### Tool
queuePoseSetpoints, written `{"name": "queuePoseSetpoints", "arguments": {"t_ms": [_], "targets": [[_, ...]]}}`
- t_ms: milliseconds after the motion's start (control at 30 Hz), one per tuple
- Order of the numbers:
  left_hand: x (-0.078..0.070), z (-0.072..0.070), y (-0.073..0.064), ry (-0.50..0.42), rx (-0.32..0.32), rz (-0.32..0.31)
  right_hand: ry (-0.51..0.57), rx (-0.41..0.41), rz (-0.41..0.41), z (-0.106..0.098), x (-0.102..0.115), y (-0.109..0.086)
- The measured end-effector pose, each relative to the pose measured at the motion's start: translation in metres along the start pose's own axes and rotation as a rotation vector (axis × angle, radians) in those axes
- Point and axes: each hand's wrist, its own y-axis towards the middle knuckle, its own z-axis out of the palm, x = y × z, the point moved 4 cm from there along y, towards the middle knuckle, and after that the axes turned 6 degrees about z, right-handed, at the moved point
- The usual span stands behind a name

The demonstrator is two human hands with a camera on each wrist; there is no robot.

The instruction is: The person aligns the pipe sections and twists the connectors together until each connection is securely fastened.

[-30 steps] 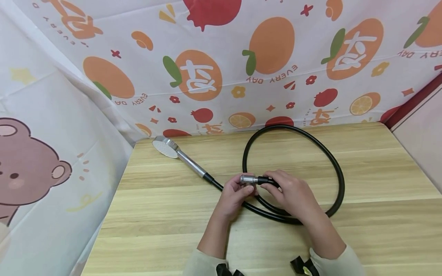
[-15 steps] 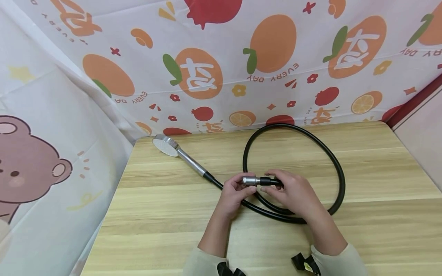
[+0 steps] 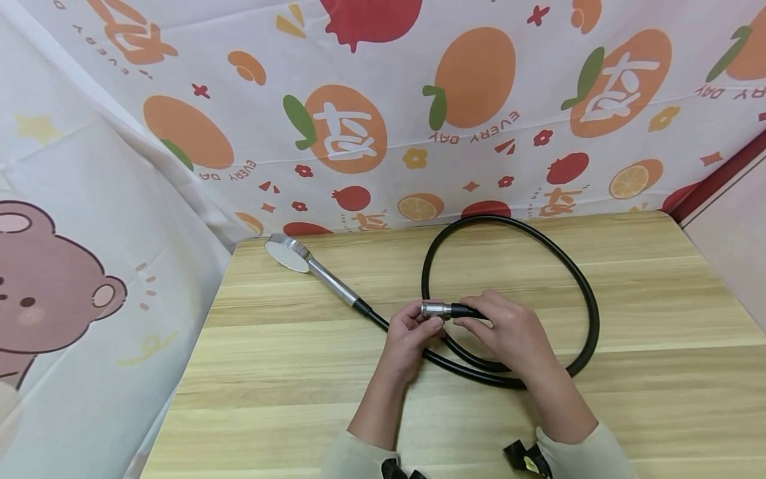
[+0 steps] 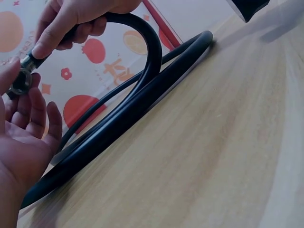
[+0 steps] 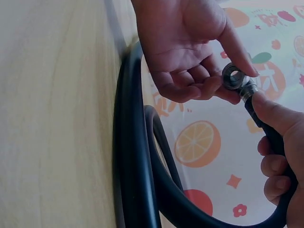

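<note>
Near the middle of the table, my left hand (image 3: 407,342) pinches a metal hose connector (image 3: 435,310) between thumb and fingers. Its round open end (image 4: 21,81) shows in the left wrist view. My right hand (image 3: 509,332) grips the black sleeve (image 3: 462,311) just behind the connector, thumb close to the metal (image 5: 248,90). From there a thick black shower hose (image 3: 589,299) curves away in a large loop on the table. The hose's other end joins a silver handheld shower head (image 3: 287,254), which lies at the back left with its pale spray face showing.
The wood-grain table (image 3: 257,399) extends to both sides of the arms. A fruit-print cloth (image 3: 251,133) hangs along its back edge, and a bear-print cloth (image 3: 149,266) hangs at the left. Lower hose strands pass beneath the hands.
Half a second ago the right fingers were looser and more raised on the sleeve; now they wrap lower around it. The left thumb has shifted slightly up on the connector. Shower head and loop stay put.
</note>
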Motion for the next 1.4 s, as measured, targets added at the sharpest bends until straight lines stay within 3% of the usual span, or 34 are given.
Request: {"name": "queuePoseSetpoints", "arguments": {"t_ms": [167,367,533,667,833,1100,1400], "targets": [[0.001,-0.001,0.000,0.059,0.045,0.022,-0.015,0.038,0.003,0.000,-0.002,-0.001],[0.004,0.004,-0.001,0.138,0.085,0.045,-0.079,0.073,0.113,-0.003,-0.008,0.000],[0.005,0.002,0.001,0.116,0.047,0.022,-0.052,0.134,0.162,0.001,-0.011,0.001],[0.004,0.000,0.003,0.126,0.010,0.006,-0.052,0.148,0.143,0.004,-0.011,0.001],[0.005,-0.001,0.006,0.128,-0.025,-0.011,-0.044,0.084,0.102,0.005,-0.010,0.003],[0.008,-0.003,0.008,0.122,-0.087,0.008,-0.093,0.034,0.123,0.019,-0.007,0.001],[0.008,-0.003,0.008,0.123,-0.052,0.002,-0.063,0.071,0.068,0.031,-0.023,-0.006]]}}
